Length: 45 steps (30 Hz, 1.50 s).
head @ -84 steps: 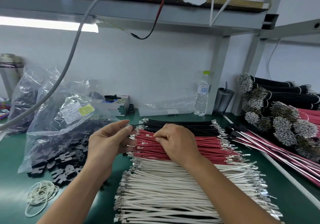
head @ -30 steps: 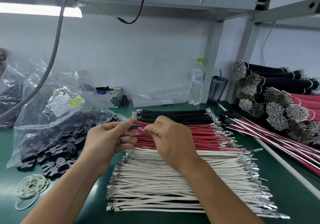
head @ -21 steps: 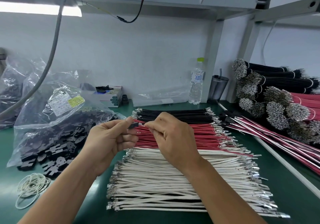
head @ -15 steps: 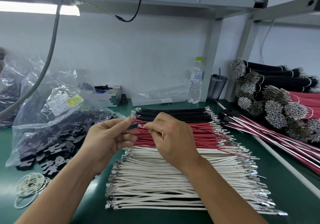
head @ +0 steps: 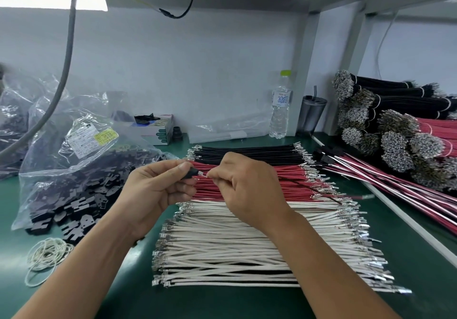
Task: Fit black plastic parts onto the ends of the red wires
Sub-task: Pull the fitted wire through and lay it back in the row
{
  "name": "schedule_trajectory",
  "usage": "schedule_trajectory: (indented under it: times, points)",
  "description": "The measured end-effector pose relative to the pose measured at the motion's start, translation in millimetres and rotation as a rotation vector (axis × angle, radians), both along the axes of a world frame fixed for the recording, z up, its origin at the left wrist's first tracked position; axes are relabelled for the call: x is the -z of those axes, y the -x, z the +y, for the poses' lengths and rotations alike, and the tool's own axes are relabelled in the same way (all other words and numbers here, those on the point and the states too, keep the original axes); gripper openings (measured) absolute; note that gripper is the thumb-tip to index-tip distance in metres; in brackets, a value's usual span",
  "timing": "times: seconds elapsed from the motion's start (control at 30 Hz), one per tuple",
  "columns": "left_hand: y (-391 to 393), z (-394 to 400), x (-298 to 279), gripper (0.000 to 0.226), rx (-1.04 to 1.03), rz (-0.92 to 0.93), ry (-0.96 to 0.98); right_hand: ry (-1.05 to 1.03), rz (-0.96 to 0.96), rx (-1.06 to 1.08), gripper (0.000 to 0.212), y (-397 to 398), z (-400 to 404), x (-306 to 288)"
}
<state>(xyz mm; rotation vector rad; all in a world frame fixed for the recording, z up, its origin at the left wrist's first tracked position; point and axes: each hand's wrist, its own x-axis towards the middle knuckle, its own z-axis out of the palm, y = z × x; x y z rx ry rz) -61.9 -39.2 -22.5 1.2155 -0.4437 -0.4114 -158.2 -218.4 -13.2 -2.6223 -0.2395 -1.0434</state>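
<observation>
My left hand [head: 158,190] pinches a small black plastic part [head: 190,174] between thumb and forefinger above the wire rows. My right hand [head: 244,185] pinches the end of a red wire, whose metal tip [head: 202,174] touches the mouth of the black part. Most of that wire is hidden under my right hand. Beneath both hands a flat row of red wires [head: 291,182] lies on the green table [head: 222,301]. More black plastic parts [head: 74,210] spill from a clear bag [head: 74,155] at the left.
A row of black wires [head: 247,153] lies behind the red row and white wires [head: 247,247] in front. Rubber bands [head: 47,257] lie at the front left. Bundled wires [head: 400,135] and finished wires [head: 395,187] sit at the right. A water bottle [head: 280,106], cup [head: 312,113] and box [head: 155,128] stand at the back.
Both hands stay together over the red row, and the wire tip has closed on the black part. The view has drifted slightly.
</observation>
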Motion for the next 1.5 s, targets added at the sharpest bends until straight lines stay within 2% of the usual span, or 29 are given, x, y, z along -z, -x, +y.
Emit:
schedule_trajectory:
  times: [0.13, 0.23, 0.4, 0.6, 0.7, 0.87, 1.03, 1.1, 1.2, 1.23, 1.3, 1.4, 1.5]
  points:
    - [0, 0, 0, 0.025, -0.019, -0.025, -0.032, 0.181, -0.053, 0.021, 0.018, 2, -6, -3]
    - [1, 1, -1, 0.020, 0.001, -0.024, -0.028, 0.129, -0.070, -0.009, 0.017, 1, -7, -1]
    - [0, 1, -2, 0.018, 0.041, 0.005, 0.006, -0.152, -0.072, -0.080, 0.014, -3, -7, 3]
    - [-2, 4, -3, 0.015, 0.050, 0.013, -0.013, 0.095, -0.157, -0.011, 0.014, -1, -2, 2]
    - [-2, 4, -3, 0.013, 0.060, 0.047, 0.022, -0.023, -0.180, -0.057, 0.013, -3, -1, 4]
    - [-2, 5, -3, 0.014, 0.044, 0.002, -0.013, -0.181, -0.106, -0.111, 0.011, -5, -3, 7]
    - [-1, 5, -3, 0.015, 0.014, -0.045, -0.070, -0.287, 0.113, -0.105, 0.013, -8, -4, 4]
    - [1, 2, -1, 0.017, -0.034, -0.098, -0.107, -0.240, 0.136, -0.056, 0.013, -7, -3, 5]
    - [2, -2, 2, 0.018, -0.120, -0.190, -0.144, 0.020, -0.001, 0.051, 0.014, -4, 5, 4]
    - [3, -2, 2, 0.019, -0.122, -0.199, -0.136, 0.033, -0.033, 0.073, 0.014, -4, 5, 4]
    - [3, -1, 2, 0.020, -0.109, -0.190, -0.109, -0.097, -0.005, 0.068, 0.012, -6, 4, 3]
    - [3, 0, 0, 0.021, -0.080, -0.148, -0.069, -0.428, 0.155, -0.042, 0.006, -10, -2, 4]
    - [6, 0, -3, 0.029, -0.029, -0.122, -0.044, -0.497, 0.129, -0.074, 0.004, -9, -5, 4]
